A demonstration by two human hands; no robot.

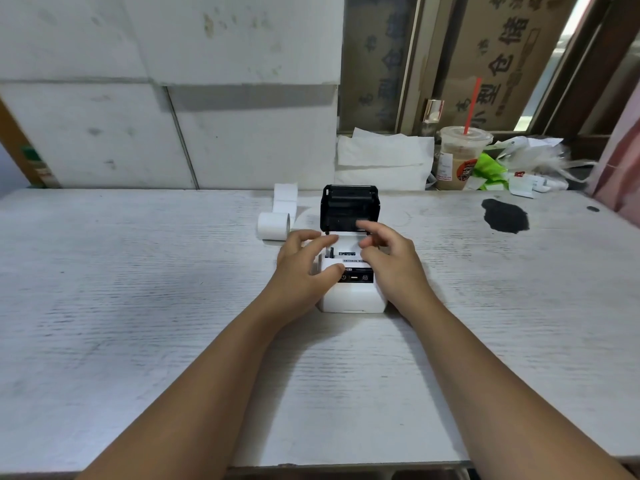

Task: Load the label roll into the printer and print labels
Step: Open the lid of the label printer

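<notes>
A small white label printer stands mid-table with its black lid swung up and open at the back. My left hand rests on the printer's left side, thumb by the black button strip, fingers spread over the open paper bay. My right hand hovers over the right side of the bay, fingers apart, holding nothing. A white label roll lies on the table just left of the lid, its loose end curling upward behind it.
White wood-grain table with a black stain at the right. A white wall of foam blocks stands behind. Folded white sheets, an iced drink cup with red straw and crumpled bags sit at the back right.
</notes>
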